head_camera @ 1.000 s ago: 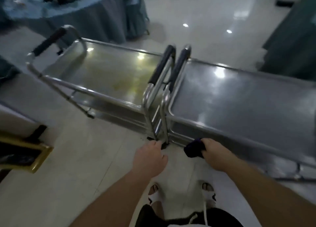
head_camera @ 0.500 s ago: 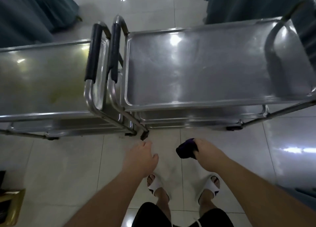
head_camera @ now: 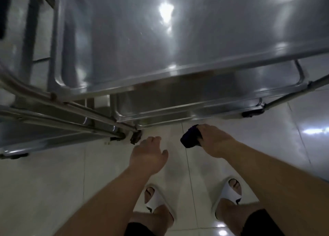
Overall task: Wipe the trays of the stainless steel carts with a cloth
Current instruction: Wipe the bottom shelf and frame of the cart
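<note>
Below tray [head_camera: 178, 79], right hand [head_camera: 216, 143] seemingly around cloth [head_camera: 190, 138]

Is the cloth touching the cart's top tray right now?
No, the right hand holds the dark cloth low over the floor, short of the top tray.

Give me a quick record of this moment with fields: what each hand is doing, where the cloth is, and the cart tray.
left hand: empty, fingers loosely curled, above the floor
right hand: grips the dark cloth
cloth contact: not touching any tray
top tray: bare steel with light glare, right in front
wiping: not yet begun on this tray
</note>
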The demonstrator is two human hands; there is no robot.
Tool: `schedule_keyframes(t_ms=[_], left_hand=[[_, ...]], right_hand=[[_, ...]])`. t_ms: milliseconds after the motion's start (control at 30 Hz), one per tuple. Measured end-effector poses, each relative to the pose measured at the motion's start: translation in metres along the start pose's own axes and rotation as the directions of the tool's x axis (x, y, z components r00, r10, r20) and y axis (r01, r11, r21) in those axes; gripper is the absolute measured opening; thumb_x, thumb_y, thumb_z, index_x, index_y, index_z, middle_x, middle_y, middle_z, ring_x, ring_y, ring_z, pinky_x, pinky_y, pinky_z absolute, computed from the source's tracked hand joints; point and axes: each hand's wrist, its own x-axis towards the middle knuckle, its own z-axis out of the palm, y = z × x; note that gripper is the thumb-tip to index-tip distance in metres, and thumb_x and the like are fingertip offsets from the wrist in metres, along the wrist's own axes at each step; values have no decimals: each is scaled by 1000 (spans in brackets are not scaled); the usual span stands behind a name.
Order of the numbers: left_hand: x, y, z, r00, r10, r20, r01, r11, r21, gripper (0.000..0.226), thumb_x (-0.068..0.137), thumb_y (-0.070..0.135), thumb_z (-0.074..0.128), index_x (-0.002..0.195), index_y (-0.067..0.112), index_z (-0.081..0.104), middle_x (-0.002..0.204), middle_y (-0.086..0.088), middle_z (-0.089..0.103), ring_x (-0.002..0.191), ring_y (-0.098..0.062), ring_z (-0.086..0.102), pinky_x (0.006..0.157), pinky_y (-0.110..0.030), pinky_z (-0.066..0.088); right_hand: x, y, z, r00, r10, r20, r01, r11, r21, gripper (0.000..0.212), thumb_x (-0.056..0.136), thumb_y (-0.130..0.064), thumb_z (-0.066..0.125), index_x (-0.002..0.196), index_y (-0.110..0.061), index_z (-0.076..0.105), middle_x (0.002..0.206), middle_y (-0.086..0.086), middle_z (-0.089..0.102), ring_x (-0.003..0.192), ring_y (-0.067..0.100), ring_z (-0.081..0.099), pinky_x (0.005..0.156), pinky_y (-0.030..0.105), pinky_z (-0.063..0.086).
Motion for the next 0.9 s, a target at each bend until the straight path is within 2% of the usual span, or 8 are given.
schedule_keyframes(t_ms=[133, 367, 433, 567, 700, 767, 833, 900], left_hand=[[70, -17, 49, 997, 21, -71, -19, 1000, 18, 63, 103, 54, 46, 159, 26, 39, 158, 0, 47, 139, -25, 49, 109, -42, 45], [187, -27, 100, 990, 28, -137, -18, 997, 75, 62, 103, 59, 41, 156, 27, 38, 156, -3, 47, 135, -31, 53, 107, -45, 45], [217, -29, 109, 984, 30, -175, -23, 999, 44, 61, 105, 57, 43, 157, 28, 38, 159, -2, 46, 138, -31, 53, 110, -45, 42], [262, -36, 124, 958, 36, -286, -61, 995, -79, 60, 103, 46, 58, 157, 24, 44, 160, -5, 45, 142, -30, 49, 110, -36, 40], [299, -46, 132, 943, 54, -329, -58, 998, -1, 59, 105, 50, 54, 150, 13, 48, 154, -15, 49, 136, -37, 52, 109, -43, 45], [309, -51, 135, 933, 61, -354, -60, 998, 15, 60, 104, 53, 54, 149, 13, 49, 151, -15, 51, 133, -38, 54, 106, -44, 48], [315, -59, 142, 928, 64, -367, -68, 998, 2, 61, 103, 54, 54, 151, 15, 48, 151, -15, 51, 134, -38, 54, 105, -43, 48], [316, -71, 154, 919, 72, -389, -89, 996, -27, 62, 103, 52, 56, 154, 20, 47, 153, -13, 51, 136, -36, 53, 106, -40, 46]], right_hand=[[60, 35, 40, 996, -62, -65, 66, 996, 64, 28, 105, -30, 56, 132, -27, 62, 126, -4, 64, 114, 15, 62, 105, 38, 49], [173, 87, 82, 990, -72, -119, 64, 995, -72, 32, 107, -32, 49, 138, -27, 54, 131, -2, 62, 115, 19, 62, 102, 42, 51], [203, 97, 85, 984, -79, -160, 60, 991, -121, 34, 107, -29, 48, 141, -24, 54, 135, 1, 61, 119, 23, 62, 103, 43, 51], [256, 105, 87, 954, -102, -282, 67, 989, -129, 35, 105, -26, 47, 139, -26, 55, 133, 2, 63, 116, 26, 63, 99, 43, 53], [289, 99, 86, 904, -276, -327, 264, 961, -82, 36, 106, -21, 46, 129, -39, 68, 126, -16, 70, 115, 7, 65, 103, 29, 51], [297, 91, 85, 874, -330, -356, 329, 942, -64, 37, 106, -19, 45, 127, -39, 69, 127, -17, 70, 117, 5, 64, 104, 20, 46], [307, 82, 89, 857, -388, -339, 407, 913, -15, 37, 105, -15, 46, 122, -37, 71, 122, -17, 72, 112, 3, 66, 105, 20, 47], [318, 72, 98, 839, -415, -352, 425, 904, -54, 33, 105, -17, 48, 124, -35, 69, 122, -17, 69, 108, -6, 64, 103, 20, 47]])
